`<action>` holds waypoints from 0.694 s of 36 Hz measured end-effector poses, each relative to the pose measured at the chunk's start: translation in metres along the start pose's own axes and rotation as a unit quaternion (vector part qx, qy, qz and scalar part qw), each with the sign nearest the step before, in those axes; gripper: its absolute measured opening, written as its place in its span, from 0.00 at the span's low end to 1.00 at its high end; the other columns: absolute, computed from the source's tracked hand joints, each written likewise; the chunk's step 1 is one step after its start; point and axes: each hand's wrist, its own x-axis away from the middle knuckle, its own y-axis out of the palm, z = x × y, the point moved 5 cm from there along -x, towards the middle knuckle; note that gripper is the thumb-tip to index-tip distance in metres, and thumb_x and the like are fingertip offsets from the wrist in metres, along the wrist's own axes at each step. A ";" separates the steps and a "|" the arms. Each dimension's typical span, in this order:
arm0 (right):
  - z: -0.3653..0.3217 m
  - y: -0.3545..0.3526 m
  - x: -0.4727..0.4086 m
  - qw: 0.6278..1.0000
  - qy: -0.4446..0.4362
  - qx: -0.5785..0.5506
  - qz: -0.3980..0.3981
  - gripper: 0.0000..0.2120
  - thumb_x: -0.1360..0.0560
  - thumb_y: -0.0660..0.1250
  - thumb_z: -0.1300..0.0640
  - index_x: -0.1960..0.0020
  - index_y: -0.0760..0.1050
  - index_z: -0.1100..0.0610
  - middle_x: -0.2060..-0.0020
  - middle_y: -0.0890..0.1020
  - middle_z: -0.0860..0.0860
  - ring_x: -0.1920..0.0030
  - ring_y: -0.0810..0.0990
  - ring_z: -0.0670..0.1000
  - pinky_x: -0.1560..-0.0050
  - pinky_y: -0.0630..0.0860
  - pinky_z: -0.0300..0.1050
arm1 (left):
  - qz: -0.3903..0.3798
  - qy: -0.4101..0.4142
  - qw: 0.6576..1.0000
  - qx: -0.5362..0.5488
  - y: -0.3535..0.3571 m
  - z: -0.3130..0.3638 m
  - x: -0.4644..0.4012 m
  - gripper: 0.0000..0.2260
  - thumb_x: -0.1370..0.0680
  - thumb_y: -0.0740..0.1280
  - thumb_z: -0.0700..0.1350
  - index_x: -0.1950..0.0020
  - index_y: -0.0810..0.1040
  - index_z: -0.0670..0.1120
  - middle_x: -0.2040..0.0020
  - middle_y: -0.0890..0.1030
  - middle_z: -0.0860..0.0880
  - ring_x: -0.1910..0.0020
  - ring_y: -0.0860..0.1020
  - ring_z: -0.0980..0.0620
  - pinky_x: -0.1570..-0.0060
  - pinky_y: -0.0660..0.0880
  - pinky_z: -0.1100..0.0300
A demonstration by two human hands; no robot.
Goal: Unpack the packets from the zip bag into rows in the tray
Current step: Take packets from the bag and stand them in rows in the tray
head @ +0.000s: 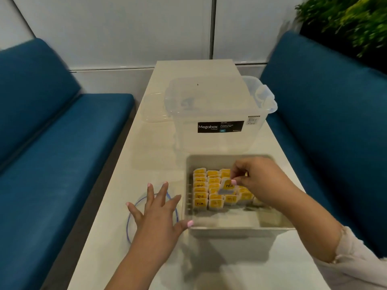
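A clear tray [230,226] sits on the white table, holding rows of yellow-and-white tea packets [206,191]. My right hand [257,181] is over the tray's middle, pinching one tea packet [228,188] above the rows. My left hand [157,214] is spread flat, fingers apart, on the clear zip bag [130,218] with its blue seal line, just left of the tray; its thumb touches the tray's front left corner. The bag looks flat, and what is inside it cannot be made out.
A large clear storage box [219,114] labelled Megabox stands behind the tray, its lid [154,107] leaning at its left. Blue benches [52,153] flank the narrow table [230,268] on both sides. Green plants [345,19] hang at the far right.
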 end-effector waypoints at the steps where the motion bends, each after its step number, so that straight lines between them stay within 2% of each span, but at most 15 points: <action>1: 0.003 0.001 0.001 1.000 0.004 0.016 0.002 0.08 0.28 0.71 0.56 0.63 0.75 0.46 0.63 0.81 0.45 0.58 0.77 0.48 0.60 0.67 0.39 | -0.003 -0.002 1.000 -0.007 0.000 0.001 0.000 0.29 0.26 0.57 0.65 0.27 0.57 0.60 0.23 0.41 0.55 0.26 0.32 0.49 0.33 0.37 0.32; 3: 0.008 0.004 0.001 0.999 0.005 0.040 0.002 0.06 0.28 0.71 0.55 0.61 0.77 0.47 0.60 0.81 0.47 0.56 0.77 0.49 0.54 0.65 0.40 | -0.003 -0.006 1.000 -0.015 -0.001 0.002 0.001 0.29 0.26 0.57 0.65 0.27 0.57 0.60 0.23 0.41 0.54 0.26 0.33 0.48 0.34 0.37 0.32; 9: 0.024 0.020 0.000 0.992 0.012 0.122 0.005 0.03 0.27 0.70 0.50 0.59 0.78 0.45 0.67 0.71 0.43 0.55 0.69 0.46 0.54 0.61 0.41 | 0.002 -0.009 1.000 -0.012 -0.002 0.003 -0.002 0.29 0.27 0.59 0.65 0.27 0.58 0.61 0.23 0.42 0.55 0.26 0.33 0.49 0.35 0.36 0.31; 13: 0.033 0.033 -0.002 0.992 0.026 0.121 0.007 0.02 0.28 0.71 0.49 0.59 0.79 0.45 0.62 0.75 0.44 0.50 0.73 0.48 0.52 0.63 0.42 | 0.004 -0.008 1.000 -0.004 -0.002 0.002 -0.001 0.29 0.27 0.60 0.65 0.27 0.57 0.61 0.23 0.42 0.55 0.26 0.33 0.49 0.35 0.35 0.31; 17: 0.039 0.044 -0.006 0.991 0.036 0.133 0.003 0.02 0.28 0.71 0.49 0.57 0.81 0.46 0.64 0.75 0.44 0.50 0.75 0.48 0.46 0.64 0.43 | 0.003 -0.012 1.000 -0.002 -0.003 0.004 -0.003 0.30 0.27 0.60 0.65 0.27 0.57 0.62 0.23 0.42 0.55 0.26 0.33 0.49 0.36 0.34 0.31; 25: 0.044 0.056 -0.008 0.988 0.038 0.150 0.017 0.03 0.28 0.71 0.49 0.56 0.81 0.46 0.66 0.71 0.42 0.50 0.75 0.48 0.50 0.63 0.43 | -0.005 -0.018 1.000 -0.004 -0.003 0.003 -0.002 0.30 0.27 0.61 0.65 0.27 0.57 0.62 0.23 0.41 0.55 0.25 0.34 0.49 0.35 0.35 0.31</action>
